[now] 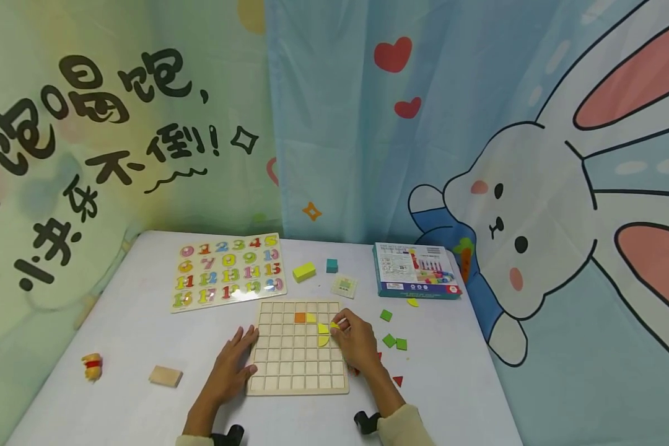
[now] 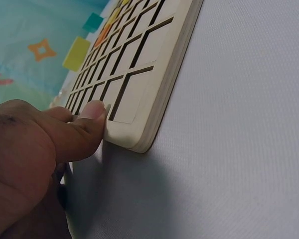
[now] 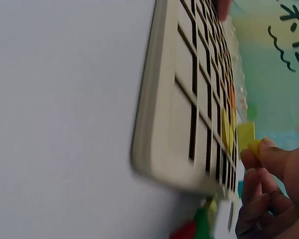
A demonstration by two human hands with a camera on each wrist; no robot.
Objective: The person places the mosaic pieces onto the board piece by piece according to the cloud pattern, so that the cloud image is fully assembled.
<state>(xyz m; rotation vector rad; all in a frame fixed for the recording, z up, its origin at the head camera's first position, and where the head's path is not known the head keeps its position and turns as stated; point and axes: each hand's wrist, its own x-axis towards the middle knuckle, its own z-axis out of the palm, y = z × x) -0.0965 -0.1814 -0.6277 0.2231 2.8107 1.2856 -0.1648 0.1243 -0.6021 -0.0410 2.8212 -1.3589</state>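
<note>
both hands on the grid board (image 1: 298, 347) mid-table — left hand (image 1: 231, 365) flat, steadying its edge, right hand (image 1: 357, 341) pinching a yellow piece (image 1: 334, 324) over the upper cells. only a few pieces are seated, most squares bare — early days i'd say.

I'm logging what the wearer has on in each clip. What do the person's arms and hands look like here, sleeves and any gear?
Both hands are bare: no gloves or rings visible. The left hand and right hand come out of pale cream sleeves pushed back from the wrists. A black camera mount sits at each wrist.
</note>
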